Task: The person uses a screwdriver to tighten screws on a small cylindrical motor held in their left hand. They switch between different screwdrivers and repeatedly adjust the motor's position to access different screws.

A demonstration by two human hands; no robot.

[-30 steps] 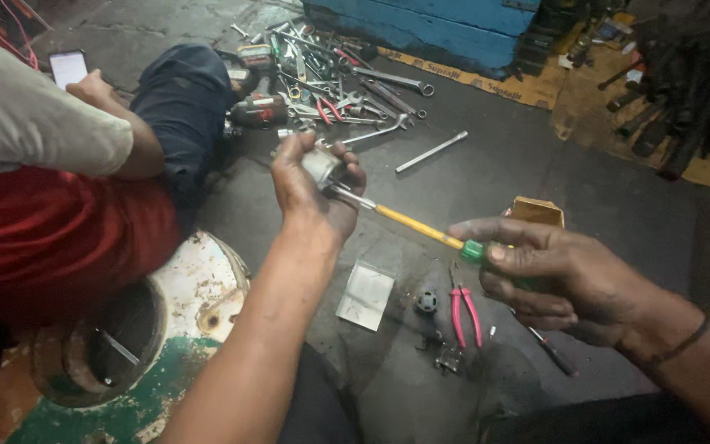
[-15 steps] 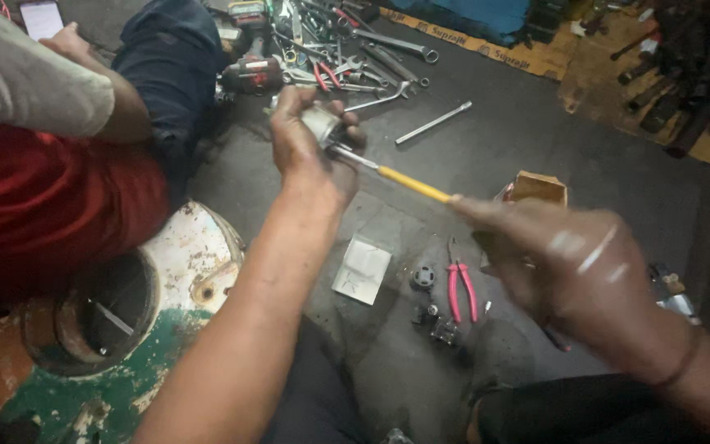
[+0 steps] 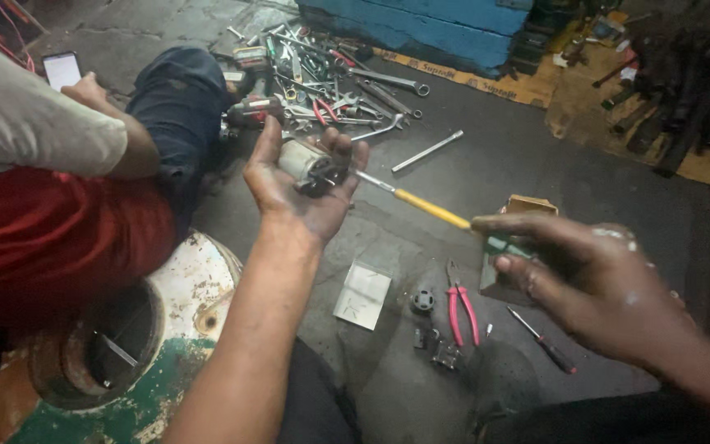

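1. Left hand (image 3: 297, 185) is cupping a small motor-like part (image 3: 312, 167) palm-up, steadying it for the tool.
2. Right hand (image 3: 593, 279), at 4 o'clock from it, is pinching a yellow-handled screwdriver (image 3: 421, 205), tip reaching into the part.
3. Pink pliers (image 3: 462, 304) are lying nearby at 6 o'clock.

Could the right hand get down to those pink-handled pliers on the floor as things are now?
Probably yes. The pink-handled pliers lie in the open on the floor just below the right hand, nothing over them. But that hand holds the yellow-handled screwdriver, so it would likely have to set that down first.
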